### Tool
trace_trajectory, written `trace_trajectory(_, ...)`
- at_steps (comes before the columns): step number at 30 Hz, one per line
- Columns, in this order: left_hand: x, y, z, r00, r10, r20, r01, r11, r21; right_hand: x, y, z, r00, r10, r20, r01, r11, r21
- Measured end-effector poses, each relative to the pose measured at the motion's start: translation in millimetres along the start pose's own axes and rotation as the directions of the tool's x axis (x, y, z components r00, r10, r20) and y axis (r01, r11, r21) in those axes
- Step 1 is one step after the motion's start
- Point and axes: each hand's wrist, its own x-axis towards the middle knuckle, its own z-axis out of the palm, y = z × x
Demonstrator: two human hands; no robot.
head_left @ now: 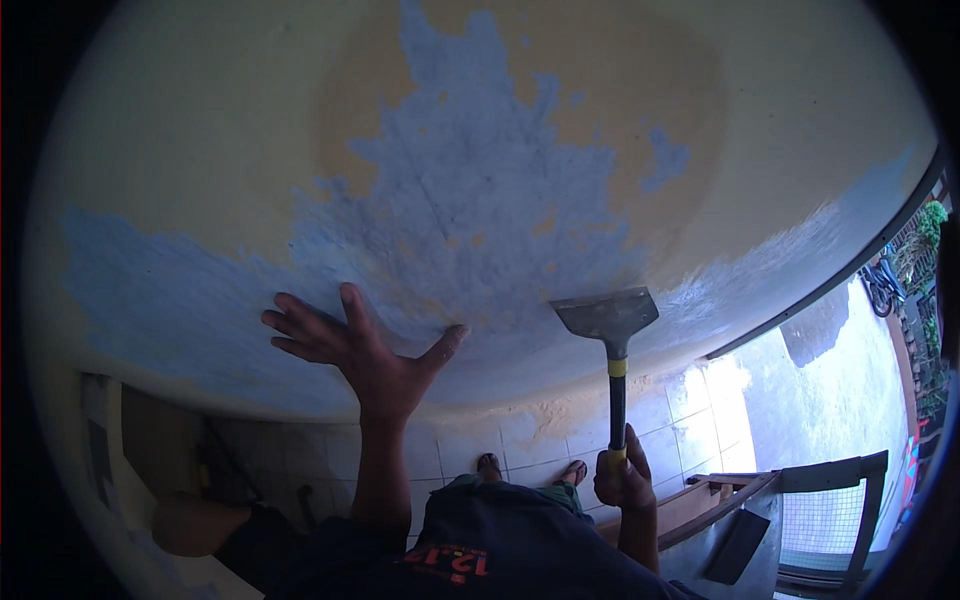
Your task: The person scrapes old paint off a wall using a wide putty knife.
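Observation:
In front of me is a wall (pixel 250 110) with yellowish paint, stripped in large ragged areas to a bluish-grey layer (pixel 490 150). My left hand (pixel 365 350) is raised at the wall with its fingers spread and nothing in it; whether the palm presses on the surface I cannot tell. My right hand (pixel 627 478) grips the lower end of a long-handled scraper (pixel 608 317), its shaft black with yellow bands. The scraper's broad metal blade points up, at or very near the bluish-grey part of the wall.
Below the wall lies a tiled floor (pixel 640 425) with scattered debris, my feet on it. A wooden-framed piece with wire mesh (pixel 820 520) stands at the lower right. Beyond the wall's right edge are a bright paved yard (pixel 850 380), a parked motorcycle (pixel 883 285) and plants (pixel 932 225).

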Motion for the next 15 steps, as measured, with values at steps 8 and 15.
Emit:
trace_trajectory(8,0.5,3.4,1.0,1.0,0.012,0.004,-0.012,1.0,-0.003,2.3,-4.6,6.8,1.0,0.007,0.018,-0.008,0.999,0.042)
trace_trajectory(15,-5.8,6.5,0.7,1.0,0.023,0.01,-0.023,0.999,0.022,17.0,-26.4,23.7,0.997,-0.069,0.035,0.065,0.991,0.115)
